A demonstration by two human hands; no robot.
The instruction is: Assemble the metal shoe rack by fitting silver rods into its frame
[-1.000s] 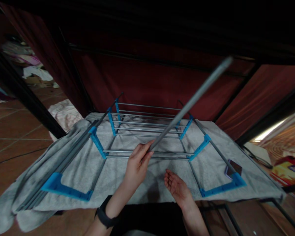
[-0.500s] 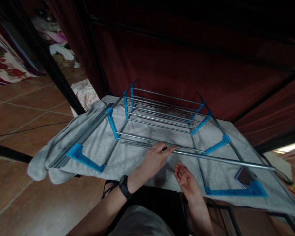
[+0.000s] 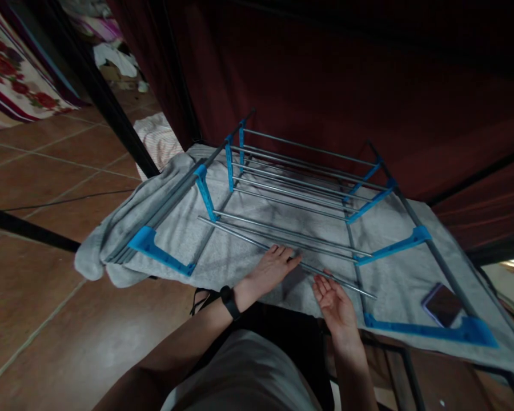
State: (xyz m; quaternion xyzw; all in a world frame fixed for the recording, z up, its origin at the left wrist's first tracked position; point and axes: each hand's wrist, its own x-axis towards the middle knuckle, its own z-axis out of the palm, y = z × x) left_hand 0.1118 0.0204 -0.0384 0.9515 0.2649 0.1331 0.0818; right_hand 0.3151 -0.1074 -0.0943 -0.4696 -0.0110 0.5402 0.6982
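A rack of grey metal rods (image 3: 300, 188) and blue plastic brackets (image 3: 205, 191) lies flat on a grey towel (image 3: 188, 251). A loose grey rod (image 3: 248, 240) lies slanted across the towel in front of the rack. My left hand (image 3: 274, 268), with a black watch on the wrist, rests palm down on this rod with fingers stretched out. My right hand (image 3: 336, 297) lies open, palm up, just right of it, fingertips beside the rod's near end and holding nothing.
A dark phone (image 3: 443, 302) lies on the towel by the near right blue bracket (image 3: 428, 331). Dark red fabric panels (image 3: 325, 80) with black poles stand behind. Terracotta floor tiles (image 3: 38, 297) spread to the left, with a striped cloth (image 3: 156, 137) and a floral rug (image 3: 12, 74).
The rod that my left hand held raised and pointing away a second ago now lies flat on the towel. My left hand has flattened on it. The view swung left.
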